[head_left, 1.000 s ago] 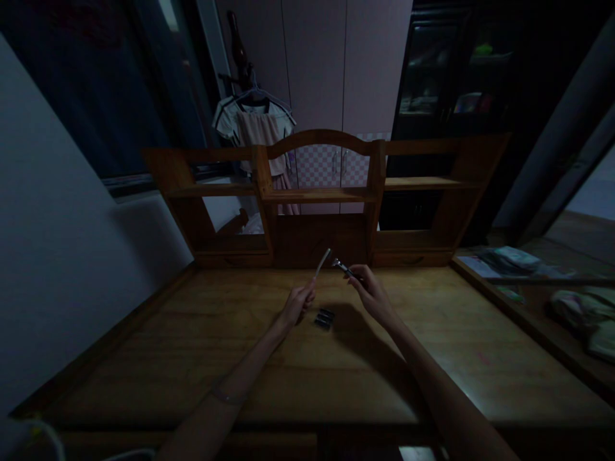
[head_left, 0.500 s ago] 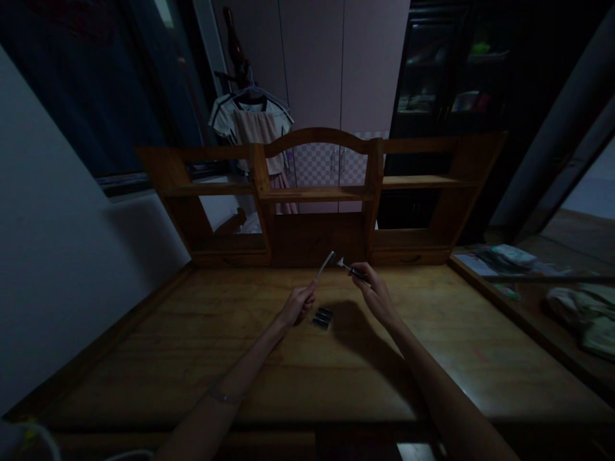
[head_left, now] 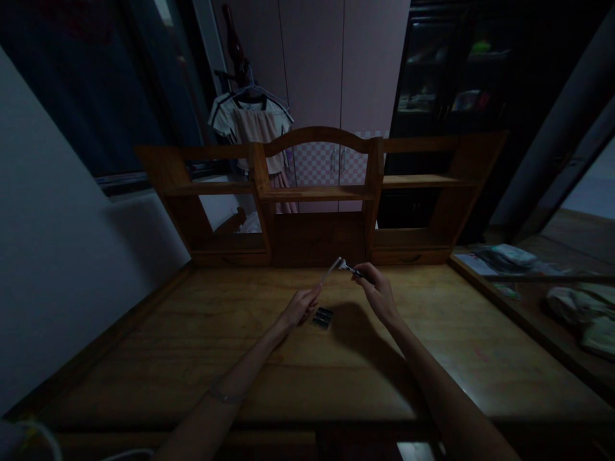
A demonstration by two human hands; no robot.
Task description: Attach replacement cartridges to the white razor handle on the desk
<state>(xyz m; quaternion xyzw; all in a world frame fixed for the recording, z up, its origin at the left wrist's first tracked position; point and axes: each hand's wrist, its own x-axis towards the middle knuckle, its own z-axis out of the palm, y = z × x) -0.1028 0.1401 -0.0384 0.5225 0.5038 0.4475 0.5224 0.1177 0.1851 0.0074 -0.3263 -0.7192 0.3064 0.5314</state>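
Observation:
My left hand (head_left: 300, 306) is closed round the lower end of a thin, pale stick (head_left: 330, 272), which tilts up to the right. Between the fingers of my right hand (head_left: 377, 288) is the dark handle of a small razor-like tool (head_left: 354, 271); its light head points left. The stick's upper tip meets or nearly meets that head; contact is too small to tell. Beneath, near my left hand, a small tray with several dark pieces (head_left: 323, 317) lies on the wooden desk (head_left: 230, 339).
A wooden shelf unit (head_left: 314, 193) stands along the desk's back edge. On the right, bags and cloth (head_left: 583, 314) lie beyond the raised desk border. Clothes (head_left: 254, 128) hang behind the shelves. A white wall (head_left: 81, 256) borders the left side.
My left hand has moved slightly right, bringing the stick's tip up to the tool's head. The tool in my right hand has shifted only slightly. The small tray stays in place.

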